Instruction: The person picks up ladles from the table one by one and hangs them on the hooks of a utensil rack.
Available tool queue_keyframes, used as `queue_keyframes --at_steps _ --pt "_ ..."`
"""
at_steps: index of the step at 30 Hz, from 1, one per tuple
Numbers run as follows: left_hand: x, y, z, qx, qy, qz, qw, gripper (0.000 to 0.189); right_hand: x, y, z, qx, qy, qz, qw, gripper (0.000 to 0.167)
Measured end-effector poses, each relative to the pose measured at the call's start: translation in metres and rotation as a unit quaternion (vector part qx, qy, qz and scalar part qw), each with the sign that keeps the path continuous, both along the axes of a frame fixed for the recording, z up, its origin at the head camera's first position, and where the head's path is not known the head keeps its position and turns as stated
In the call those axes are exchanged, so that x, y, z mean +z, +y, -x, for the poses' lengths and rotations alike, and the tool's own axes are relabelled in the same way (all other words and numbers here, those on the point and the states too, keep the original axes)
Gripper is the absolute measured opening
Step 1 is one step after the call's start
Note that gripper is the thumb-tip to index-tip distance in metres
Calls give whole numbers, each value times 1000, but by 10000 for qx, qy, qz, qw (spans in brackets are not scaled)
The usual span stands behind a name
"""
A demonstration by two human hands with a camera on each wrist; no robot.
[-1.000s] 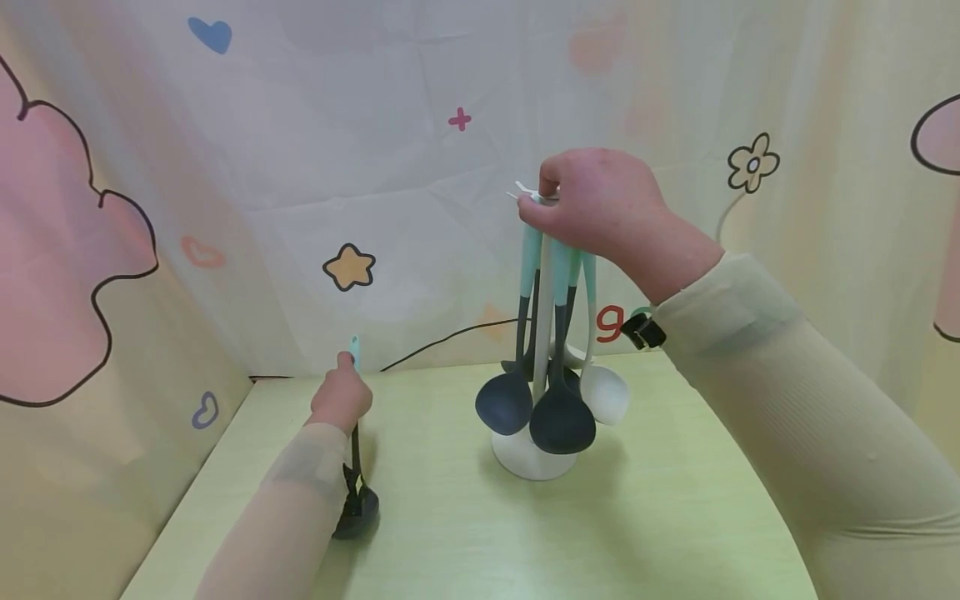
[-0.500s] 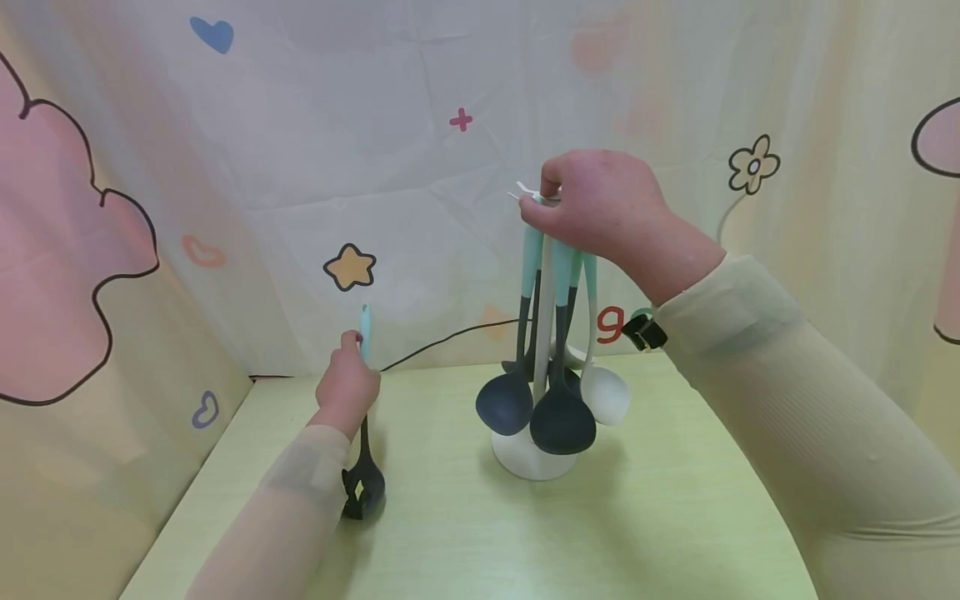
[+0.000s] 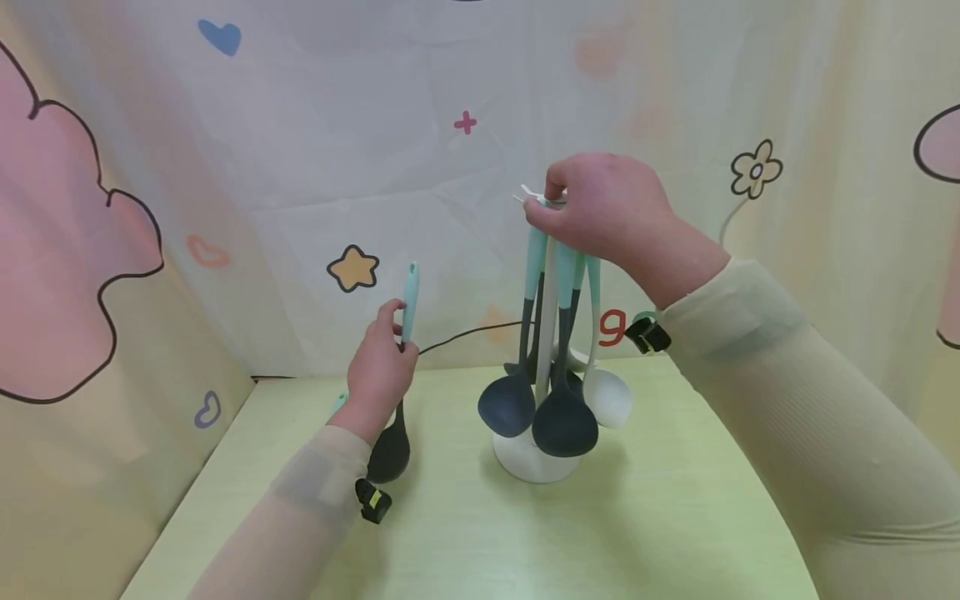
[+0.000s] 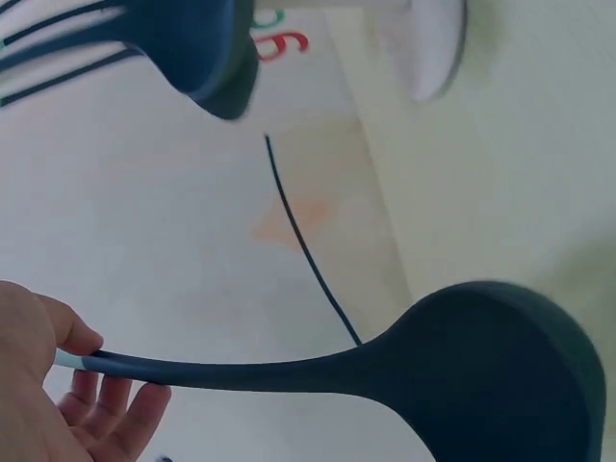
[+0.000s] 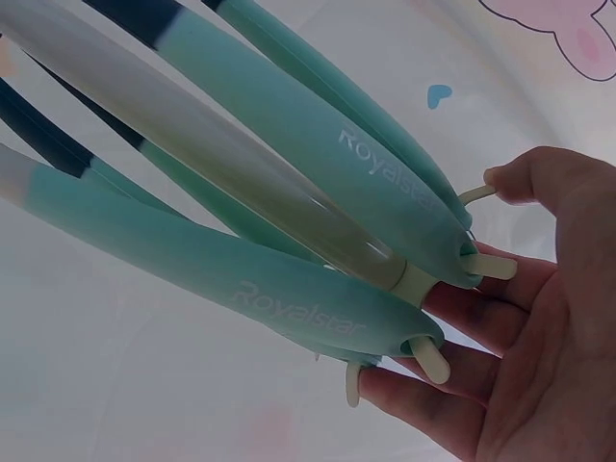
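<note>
My left hand (image 3: 380,367) holds a ladle (image 3: 389,454) upright, left of the utensil stand. Thumb and fingers pinch it near where its mint handle meets the dark shaft, as the left wrist view shows; its broad dark bowl (image 4: 500,371) fills the lower right there. My right hand (image 3: 615,196) grips the top of a white utensil stand (image 3: 534,461). In the right wrist view its fingers curl round the pale hooks (image 5: 493,266), with the thumb on one hook. Several mint-handled utensils hang there, including dark ladles (image 3: 565,423) and a white one (image 3: 607,398).
A small mint handle tip (image 3: 340,402) shows just behind the left wrist; the rest is hidden. Black wrist cameras (image 3: 372,501) sit on both sleeves. A printed curtain (image 3: 420,208) stands behind the light wooden table (image 3: 450,533).
My left hand has risen and moved right toward the stand, carrying the ladle with it. A mint tip now shows behind that wrist. My right hand keeps its grip on the stand.
</note>
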State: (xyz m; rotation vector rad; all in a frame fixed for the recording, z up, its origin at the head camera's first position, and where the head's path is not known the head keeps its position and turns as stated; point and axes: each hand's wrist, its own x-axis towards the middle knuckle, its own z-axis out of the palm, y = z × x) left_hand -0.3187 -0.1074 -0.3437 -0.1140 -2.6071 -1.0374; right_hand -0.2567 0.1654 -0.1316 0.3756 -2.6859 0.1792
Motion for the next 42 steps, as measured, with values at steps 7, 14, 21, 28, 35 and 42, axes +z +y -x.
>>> queue_keyframes --at_steps 7,14,21,28,35,42 --pt "24 36 -20 -417 798 -166 9958 54 1 2 0 -8 19 -24 10000 40" --pt "41 60 -29 -689 1494 -448 9854 53 0 2 0 8 101 -82 9999 40" --pt "55 75 -33 -977 1992 -520 9737 53 -1 3 0 56 194 -41 9998 39" --pt "59 84 -39 -1202 2059 -562 9695 53 -2 5 0 189 269 28 9995 38" --pt "61 87 -39 -1227 2095 -475 9689 54 -2 4 0 233 337 63 9991 36" --pt "65 87 -40 -1284 2009 -449 9701 56 -1 3 1 233 324 58 9992 35"
